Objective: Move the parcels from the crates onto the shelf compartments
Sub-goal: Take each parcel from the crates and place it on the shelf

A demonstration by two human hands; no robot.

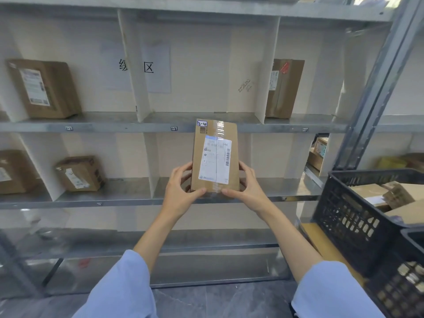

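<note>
Two hands hold the parcel (214, 159) upright in front of the shelf (114, 127): my left hand (181, 191) and right hand (249, 189) curl round its lower corners. I should match its handwritten mark to a shelf tag, then slide it in squarely.

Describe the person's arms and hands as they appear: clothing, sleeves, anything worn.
The left hand and right hand are bare: no gloves, and no ring, watch or bracelet shows. The left sleeve and right sleeve are light blue, plain, loose fabric without visible markings. They end near the elbows, so both forearms are uncovered.
</note>
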